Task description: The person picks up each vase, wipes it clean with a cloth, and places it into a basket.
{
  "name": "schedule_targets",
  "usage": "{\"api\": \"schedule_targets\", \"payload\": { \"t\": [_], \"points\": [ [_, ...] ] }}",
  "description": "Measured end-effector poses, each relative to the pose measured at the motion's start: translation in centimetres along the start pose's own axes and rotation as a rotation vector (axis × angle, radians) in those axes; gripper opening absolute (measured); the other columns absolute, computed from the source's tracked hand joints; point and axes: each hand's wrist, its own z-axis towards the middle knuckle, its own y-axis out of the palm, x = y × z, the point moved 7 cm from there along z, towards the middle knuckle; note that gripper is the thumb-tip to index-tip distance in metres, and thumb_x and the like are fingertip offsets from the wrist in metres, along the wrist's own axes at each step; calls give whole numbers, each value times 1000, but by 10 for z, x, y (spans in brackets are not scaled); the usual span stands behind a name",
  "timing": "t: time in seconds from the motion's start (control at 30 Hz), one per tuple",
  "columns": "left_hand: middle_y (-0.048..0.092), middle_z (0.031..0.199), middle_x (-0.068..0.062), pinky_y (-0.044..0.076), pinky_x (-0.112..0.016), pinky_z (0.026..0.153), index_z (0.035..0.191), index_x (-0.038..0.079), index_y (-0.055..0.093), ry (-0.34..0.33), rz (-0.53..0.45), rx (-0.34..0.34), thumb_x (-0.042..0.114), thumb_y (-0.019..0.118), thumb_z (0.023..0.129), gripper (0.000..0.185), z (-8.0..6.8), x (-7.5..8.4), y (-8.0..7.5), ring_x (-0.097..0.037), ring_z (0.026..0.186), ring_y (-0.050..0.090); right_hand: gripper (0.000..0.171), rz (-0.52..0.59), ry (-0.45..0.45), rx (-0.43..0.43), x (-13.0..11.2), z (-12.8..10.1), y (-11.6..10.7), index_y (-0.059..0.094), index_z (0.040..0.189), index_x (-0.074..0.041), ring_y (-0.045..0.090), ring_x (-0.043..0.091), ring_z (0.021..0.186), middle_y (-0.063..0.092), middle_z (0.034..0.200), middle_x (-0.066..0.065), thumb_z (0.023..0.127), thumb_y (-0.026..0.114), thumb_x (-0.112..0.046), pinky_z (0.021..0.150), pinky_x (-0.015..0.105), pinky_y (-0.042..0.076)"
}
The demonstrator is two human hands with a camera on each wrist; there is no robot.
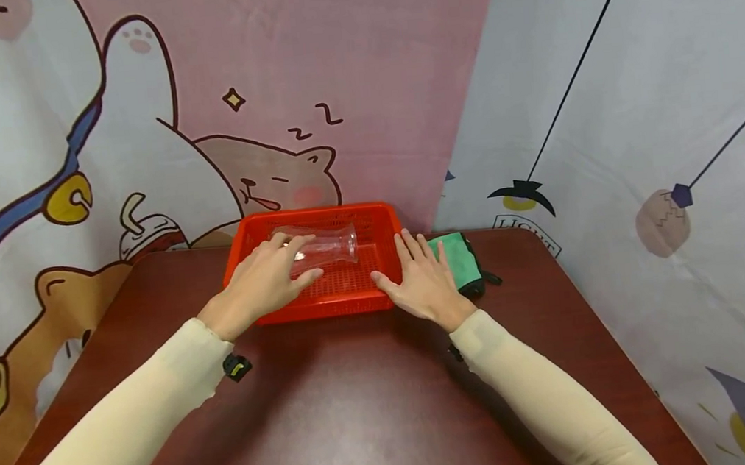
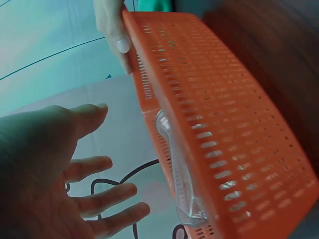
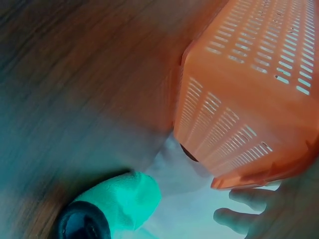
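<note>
A clear glass vase [image 1: 330, 247] lies on its side in a red slotted basket [image 1: 326, 309] at the back of the table. My left hand [image 1: 273, 274] hovers over the vase's left end with fingers spread. In the left wrist view that hand [image 2: 75, 169] is open and apart from the glass [image 2: 179, 174] inside the basket [image 2: 234, 114]. My right hand [image 1: 419, 276] lies flat on the table by the basket's right side, its thumb against the front right corner. The right wrist view shows the fingers [image 3: 249, 209] next to the basket [image 3: 249, 99].
A green cloth with black trim [image 1: 460, 258] lies right of the basket, partly under my right hand, and shows in the right wrist view [image 3: 124, 199]. The brown table [image 1: 360, 396] spreads out in front. Printed curtains hang close behind and at both sides.
</note>
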Motion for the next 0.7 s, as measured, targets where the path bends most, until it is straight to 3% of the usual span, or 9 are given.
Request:
{"api": "schedule_targets", "payload": {
  "t": [0.13, 0.23, 0.37, 0.57, 0.7],
  "points": [
    [48, 150, -18, 42, -67, 105, 157, 21, 46, -6, -2, 25, 61, 68, 93, 78, -10, -6, 2, -44, 128, 55, 108, 5, -7, -5, 0, 0, -2, 24, 166, -11, 18, 39, 155, 17, 172, 8, 91, 23, -88, 120, 69, 4],
    [49, 149, -19, 37, -68, 110, 155, 18, 47, -9, -10, 43, 61, 66, 94, 77, -18, -10, 4, -43, 128, 54, 108, 9, -14, -5, 1, -4, -3, 24, 166, -12, 19, 39, 155, 17, 172, 8, 90, 24, -89, 121, 68, 4],
    [51, 145, -18, 45, -67, 102, 154, 18, 49, -7, -10, 77, 59, 68, 94, 75, -31, -13, 7, -41, 123, 55, 106, 23, -31, 7, 3, -14, -6, 24, 166, -15, 18, 38, 156, 19, 172, 8, 90, 26, -89, 121, 68, 6],
    [53, 143, -15, 37, -67, 110, 154, 19, 49, -4, -5, 135, 64, 66, 93, 78, -47, -15, 7, -37, 126, 53, 99, 48, -61, 32, 7, -31, -18, 23, 167, -18, 14, 36, 157, 18, 172, 6, 93, 32, -84, 121, 68, 5],
    [53, 144, -13, 39, -64, 110, 154, 19, 49, 8, -9, 160, 63, 67, 92, 78, -56, -15, 9, -36, 126, 53, 97, 43, -87, 49, 13, -45, -24, 22, 167, -20, 14, 34, 158, 17, 172, 2, 94, 34, -83, 121, 67, 4]
  ]
}}
